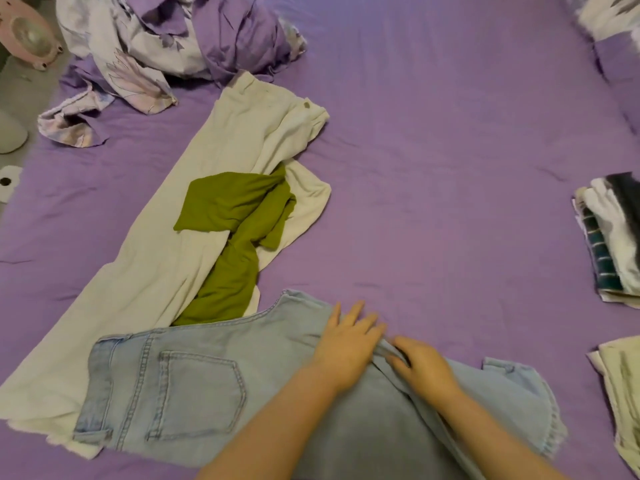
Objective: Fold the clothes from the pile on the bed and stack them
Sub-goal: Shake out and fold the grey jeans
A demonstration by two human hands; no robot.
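In the head view, light blue jeans lie across the near part of the purple bed sheet, with the back pocket facing up on the left side. The left hand rests flat on the denim with straight fingers and holds nothing. The right hand is just beside it, and its fingers are bent onto a raised fold of the jeans; I cannot tell if they really pinch it. Behind the jeans lie cream trousers, and a green garment lies crumpled on them. A rumpled purple and white blanket is at the far left. Folded clothes are stacked at the right edge, with another folded piece nearer.
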